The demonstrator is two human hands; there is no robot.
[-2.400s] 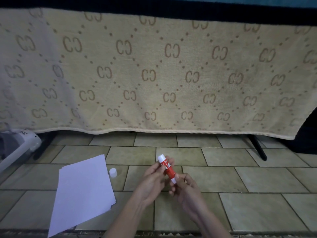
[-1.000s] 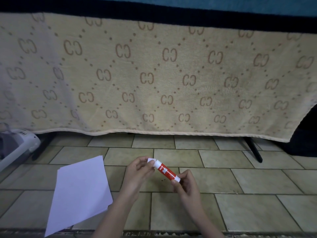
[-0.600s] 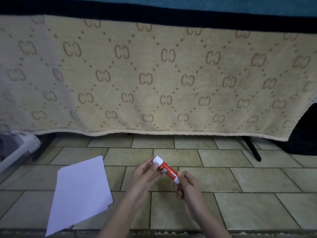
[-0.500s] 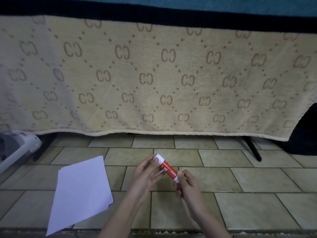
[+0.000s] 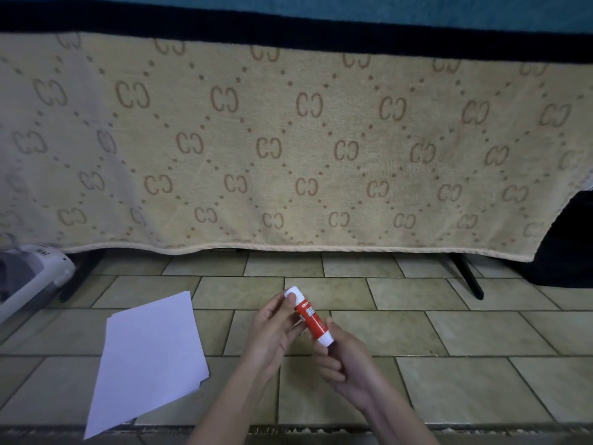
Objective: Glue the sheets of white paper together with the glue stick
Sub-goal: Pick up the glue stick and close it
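A red glue stick [image 5: 313,320] with a white cap [image 5: 294,293] on its upper end is held tilted above the tiled floor. My left hand [image 5: 272,329] pinches the capped end, thumb on the cap. My right hand [image 5: 345,358] grips the white base end from below. A small stack of white paper sheets [image 5: 150,358] lies flat on the tiles to the left of both hands, its edges slightly fanned. Neither hand touches the paper.
A beige patterned blanket [image 5: 288,149] hangs across the whole back, over a stand with black legs [image 5: 467,277]. A white appliance [image 5: 29,277] sits at the far left and a dark object [image 5: 568,245] at the far right. Tiled floor [image 5: 449,332] extends to the right.
The loose white cap that lay on the floor beside the paper is gone from there; a cap now sits on the stick under my left thumb. The stick has tilted more upright.
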